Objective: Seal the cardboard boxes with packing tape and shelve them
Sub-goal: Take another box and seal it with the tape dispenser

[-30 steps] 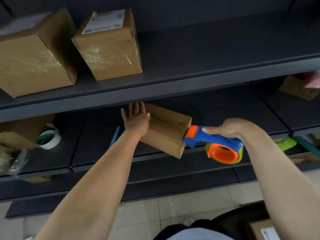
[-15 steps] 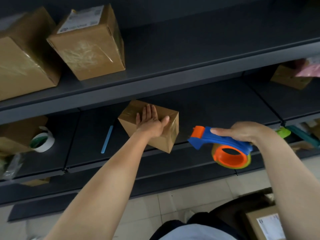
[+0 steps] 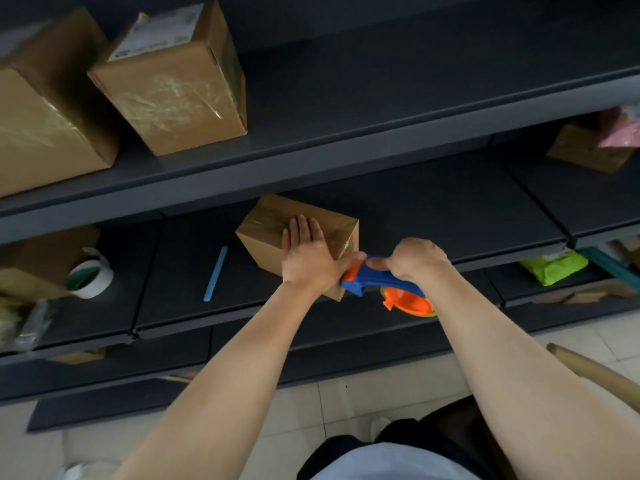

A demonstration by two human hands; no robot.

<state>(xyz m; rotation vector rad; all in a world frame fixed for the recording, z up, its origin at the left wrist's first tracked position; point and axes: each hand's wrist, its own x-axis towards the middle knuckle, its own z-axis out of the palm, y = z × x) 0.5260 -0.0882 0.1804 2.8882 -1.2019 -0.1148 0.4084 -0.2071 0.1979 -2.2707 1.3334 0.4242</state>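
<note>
A small cardboard box (image 3: 270, 223) sits on the middle shelf (image 3: 433, 216), with shiny tape across its top. My left hand (image 3: 308, 252) lies flat on the box's top, fingers together and thumb out toward the dispenser. My right hand (image 3: 414, 259) grips the handle of a blue and orange tape dispenser (image 3: 388, 285), whose front end touches the box's near right corner. Two larger taped boxes (image 3: 176, 81) (image 3: 38, 123) stand on the upper shelf (image 3: 381, 91) at the left.
A blue strip (image 3: 215, 274) lies left of the small box. A white tape roll (image 3: 90, 274) and another box (image 3: 41, 258) sit at the far left of the middle shelf. A box with a pink pack (image 3: 595, 147) and a green packet (image 3: 554, 266) are at right. Tiled floor lies below.
The box was turned and set flat, and my left hand moved onto its top. My right hand pulled the dispenser away and has now brought it back against the box's near right corner.
</note>
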